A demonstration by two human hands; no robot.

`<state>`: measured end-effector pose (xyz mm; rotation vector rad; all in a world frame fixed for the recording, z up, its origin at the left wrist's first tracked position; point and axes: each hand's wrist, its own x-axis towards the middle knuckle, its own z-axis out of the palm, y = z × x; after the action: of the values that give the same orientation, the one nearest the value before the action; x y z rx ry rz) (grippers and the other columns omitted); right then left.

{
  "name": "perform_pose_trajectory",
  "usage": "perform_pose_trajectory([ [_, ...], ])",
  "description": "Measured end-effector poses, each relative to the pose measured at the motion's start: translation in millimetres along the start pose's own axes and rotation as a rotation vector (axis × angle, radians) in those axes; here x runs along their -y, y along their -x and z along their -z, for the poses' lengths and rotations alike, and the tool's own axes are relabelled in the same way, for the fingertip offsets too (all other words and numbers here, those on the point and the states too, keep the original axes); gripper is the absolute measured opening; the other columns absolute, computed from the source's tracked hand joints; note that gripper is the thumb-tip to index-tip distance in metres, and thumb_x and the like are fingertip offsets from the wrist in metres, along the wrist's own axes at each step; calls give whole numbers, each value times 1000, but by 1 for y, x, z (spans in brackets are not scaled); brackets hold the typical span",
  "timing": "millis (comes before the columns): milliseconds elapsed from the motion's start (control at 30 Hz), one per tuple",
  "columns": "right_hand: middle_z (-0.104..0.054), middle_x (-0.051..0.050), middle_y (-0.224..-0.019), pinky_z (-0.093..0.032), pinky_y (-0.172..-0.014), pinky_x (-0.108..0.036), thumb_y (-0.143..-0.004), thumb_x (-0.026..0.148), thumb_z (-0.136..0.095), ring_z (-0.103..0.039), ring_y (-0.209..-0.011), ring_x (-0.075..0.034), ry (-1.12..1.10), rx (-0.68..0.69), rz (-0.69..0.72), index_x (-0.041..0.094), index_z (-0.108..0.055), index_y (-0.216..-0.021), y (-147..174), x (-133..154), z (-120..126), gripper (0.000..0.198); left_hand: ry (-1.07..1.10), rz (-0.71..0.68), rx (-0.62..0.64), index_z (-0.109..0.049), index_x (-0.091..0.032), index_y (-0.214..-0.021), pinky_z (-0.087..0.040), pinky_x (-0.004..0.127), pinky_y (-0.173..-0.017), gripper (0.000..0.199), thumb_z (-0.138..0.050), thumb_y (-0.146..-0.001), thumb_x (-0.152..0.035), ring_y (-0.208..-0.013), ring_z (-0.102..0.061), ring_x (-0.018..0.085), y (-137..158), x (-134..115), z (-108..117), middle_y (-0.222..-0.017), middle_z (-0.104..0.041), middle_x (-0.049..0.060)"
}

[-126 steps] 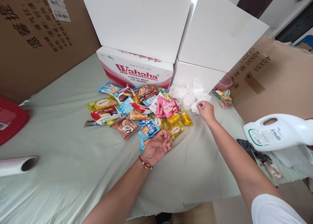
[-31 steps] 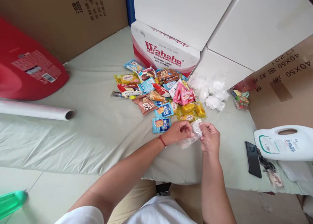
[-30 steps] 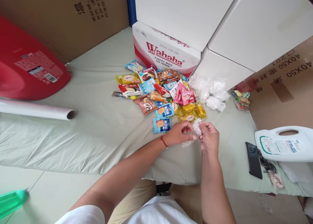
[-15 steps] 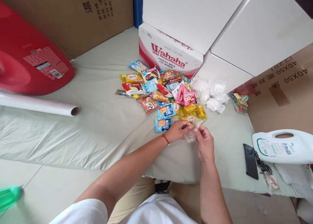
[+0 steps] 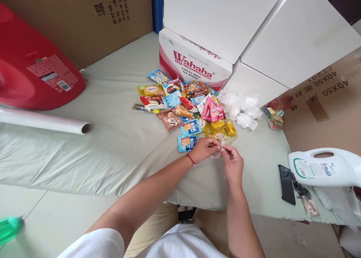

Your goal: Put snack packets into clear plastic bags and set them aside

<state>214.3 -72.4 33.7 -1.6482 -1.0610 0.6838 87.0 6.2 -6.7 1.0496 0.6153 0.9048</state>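
Between my fingertips is a thin clear plastic bag (image 5: 216,155), crumpled and partly hidden by the hands. My left hand (image 5: 205,150), with a red string bracelet at the wrist, pinches it from the left. My right hand (image 5: 232,163) pinches it from the right, and the fingertips of both hands nearly meet. Just beyond lies a heap of wrapped snacks: yellow packets (image 5: 218,126), pink packets (image 5: 216,113), a brown packet (image 5: 169,119) and blue packets (image 5: 191,127). One blue pouch (image 5: 186,143) lies right beside my left hand.
Crumpled clear plastic bags (image 5: 245,107) lie right of the snacks. A Wahaha carton (image 5: 194,59) and white boxes stand behind. At left are a red jug (image 5: 36,70) and a white tube (image 5: 42,121); at right, a phone (image 5: 287,184), keys and a white detergent bottle (image 5: 324,168).
My right hand has moved slightly left, bringing its fingertips closer to my left hand's. Less of the clear bag shows between them. The view has shifted a little.
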Motion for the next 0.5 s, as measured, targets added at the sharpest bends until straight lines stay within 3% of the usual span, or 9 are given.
perform_pose_trajectory([
  [133,-68,1,-78,-50,-69,-28,-79,45,-81,-57,-70,-14,-174,-61,-100,22,-76,-92,-4,-1,-1,27,-14,-26,13,-72,-15,-78,-44,26,-67,37,-84,-74,-50,-66,-59,14,1,-6,2,-70,-69,3],
  [233,-72,0,-84,-53,-74,-30,-75,44,-84,-61,-73,-15,-313,-52,-141,22,-77,-92,-5,2,0,29,9,-17,40,-72,-15,-78,-44,26,-68,43,-81,-76,-56,-67,-59,14,3,-11,1,-72,-69,3],
  [367,-76,-4,-99,-55,-86,-35,-78,41,-81,-67,-87,-18,-180,-16,-80,22,-79,-99,-1,5,0,28,-12,5,87,-71,-15,-82,-41,25,-63,47,-86,-69,-58,-66,-56,13,4,-10,0,-74,-67,3],
  [500,-73,-2,-87,-54,-79,-33,-81,41,-80,-65,-77,-16,-106,-48,-33,20,-77,-100,1,6,1,28,-20,-103,59,-69,-15,-76,-44,26,-72,46,-86,-70,-57,-76,-58,14,2,-9,2,-83,-67,4],
])
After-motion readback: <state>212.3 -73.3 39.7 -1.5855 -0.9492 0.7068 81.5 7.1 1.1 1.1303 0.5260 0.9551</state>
